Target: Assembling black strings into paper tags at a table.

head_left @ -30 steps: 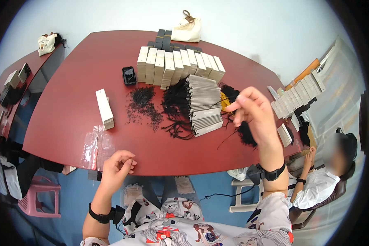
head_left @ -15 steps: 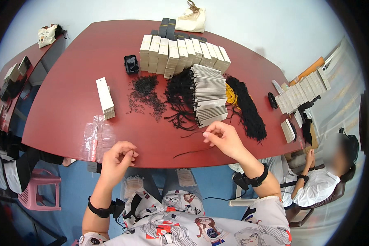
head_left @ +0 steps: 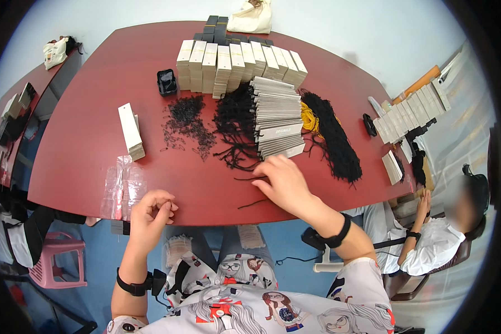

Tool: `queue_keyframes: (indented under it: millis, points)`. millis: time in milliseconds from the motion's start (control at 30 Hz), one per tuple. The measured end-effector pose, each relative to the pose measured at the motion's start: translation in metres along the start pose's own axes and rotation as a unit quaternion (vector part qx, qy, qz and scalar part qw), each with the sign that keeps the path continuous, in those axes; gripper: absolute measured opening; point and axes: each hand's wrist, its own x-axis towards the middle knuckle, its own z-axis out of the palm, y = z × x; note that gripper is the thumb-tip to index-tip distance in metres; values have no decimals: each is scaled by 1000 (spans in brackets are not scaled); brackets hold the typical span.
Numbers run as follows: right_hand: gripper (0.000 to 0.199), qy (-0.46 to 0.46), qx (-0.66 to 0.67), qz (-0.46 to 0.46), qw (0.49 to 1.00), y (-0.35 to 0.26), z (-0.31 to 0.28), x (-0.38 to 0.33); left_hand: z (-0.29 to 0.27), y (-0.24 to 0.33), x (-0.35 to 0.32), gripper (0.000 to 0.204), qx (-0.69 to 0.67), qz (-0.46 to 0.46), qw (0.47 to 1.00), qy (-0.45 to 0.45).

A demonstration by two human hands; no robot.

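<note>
My right hand [head_left: 284, 186] is bent over the front end of a row of pale, narrow cards [head_left: 278, 119] with black cords attached. A thin black cord [head_left: 245, 178] runs in between its thumb and fingers, and another dark strand [head_left: 252, 205] trails on the tabletop below the palm. The fingertips are partly hidden. My left hand [head_left: 150, 211] hovers at the table's near edge, fingers curled against the thumb; anything in them is too small to see. Beyond the hands lie a tangle of black cords [head_left: 232, 114] and a scatter of small black pins [head_left: 186, 114].
Upright stacks of pale cards [head_left: 222, 64] stand at the back, beside a black tray [head_left: 166, 82]. A smaller card stack [head_left: 131, 131] and clear plastic bag [head_left: 122, 186] lie left. Right are a black cord bundle [head_left: 337, 139] and yellow cord [head_left: 309, 118]. A person [head_left: 434, 239] sits right.
My right hand has moved left and in toward the card row, turning its back upward. My left hand has barely moved. The whole view has shifted slightly.
</note>
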Motion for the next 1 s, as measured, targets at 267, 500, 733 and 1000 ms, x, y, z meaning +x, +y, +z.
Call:
queue_keyframes:
  millis: [267, 500, 733, 1000]
  points:
    - [11, -47, 104, -4, 993, -1, 12, -1, -2, 0, -2, 13, -12, 8, 1000, 5]
    - [9, -80, 107, -34, 990, -13, 5, -20, -2, -2, 0, 14, -1, 5, 1000, -8]
    - [9, -77, 65, -70, 992, -13, 12, -24, -1, 0, -1, 17, 38, 71, 997, -17]
    - [11, -61, 65, -92, 992, -18, 18, -25, 15, 8, 0, 14, 51, 30, 998, -8]
